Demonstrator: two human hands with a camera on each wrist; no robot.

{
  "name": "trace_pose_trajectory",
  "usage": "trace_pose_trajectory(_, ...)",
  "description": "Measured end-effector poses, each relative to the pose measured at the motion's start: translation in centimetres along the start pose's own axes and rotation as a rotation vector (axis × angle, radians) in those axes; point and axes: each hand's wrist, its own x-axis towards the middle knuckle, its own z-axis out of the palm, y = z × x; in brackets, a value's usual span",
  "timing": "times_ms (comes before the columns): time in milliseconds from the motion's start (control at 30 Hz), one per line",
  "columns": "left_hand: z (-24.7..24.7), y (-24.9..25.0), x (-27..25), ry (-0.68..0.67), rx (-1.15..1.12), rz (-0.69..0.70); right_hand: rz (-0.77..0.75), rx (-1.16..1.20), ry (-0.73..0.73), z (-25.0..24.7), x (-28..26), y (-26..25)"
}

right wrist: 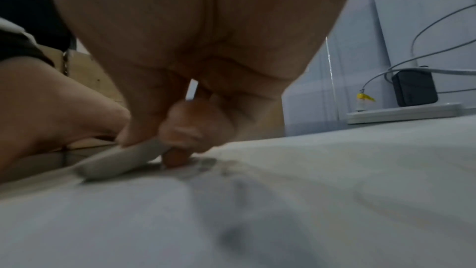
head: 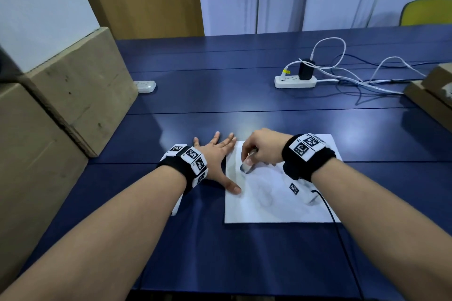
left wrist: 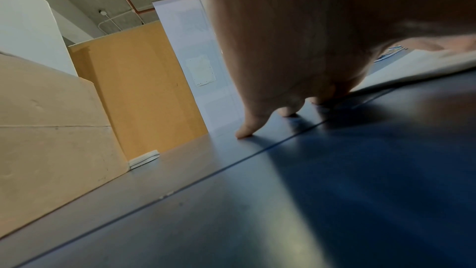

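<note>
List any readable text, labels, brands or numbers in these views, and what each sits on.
No text can be read in any view.
Left wrist band, right wrist band: black-and-white square code patterns, no letters.
Yellow tag on a cable at the power strip: too small to read.
Paper: smudged grey marks, no words.
Eraser: blurred, no print legible.
Sheet on the far panel: too faint.

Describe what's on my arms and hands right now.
The left hand and right hand are ungloved, forearms sleeveless. Each wrist wears a black band topped with white blocks printed with black square codes: left band, right band. A black cable trails from the right band.
</note>
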Motion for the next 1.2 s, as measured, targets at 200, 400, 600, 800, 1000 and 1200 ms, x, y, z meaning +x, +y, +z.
trace_pose_trajectory(200,-0.1,0.0,0.0,-0.005,0.012,0.006,0.014,-0.067,0.221,-0.2,0.6,0.2)
trace_pose_trajectory(400,-0.1,0.0,0.0,-0.009,0.010,-0.002,0.053,0.060,0.133,-0.3,0.0,0.9)
trace_pose_trajectory(600,0.0,0.1,-0.1,-0.001,0.021,0.002,-0.034,0.042,0.008,-0.4,-0.3,0.8)
trace_pose_trajectory(800,-0.2,0.2,-0.2,-0.005,0.033,-0.004,0.034,-0.020,0.157,-0.3,0.3,0.2)
trace_pose_trajectory(1000,-0.1,0.2,-0.2,0.001,0.024,-0.005,-0.038,0.067,-0.022,-0.3,-0.4,0.6)
trace_pose_trajectory(1200,0.0,0.1,0.0,-0.003,0.029,0.000,0.045,0.029,0.209,-0.3,0.4,0.5)
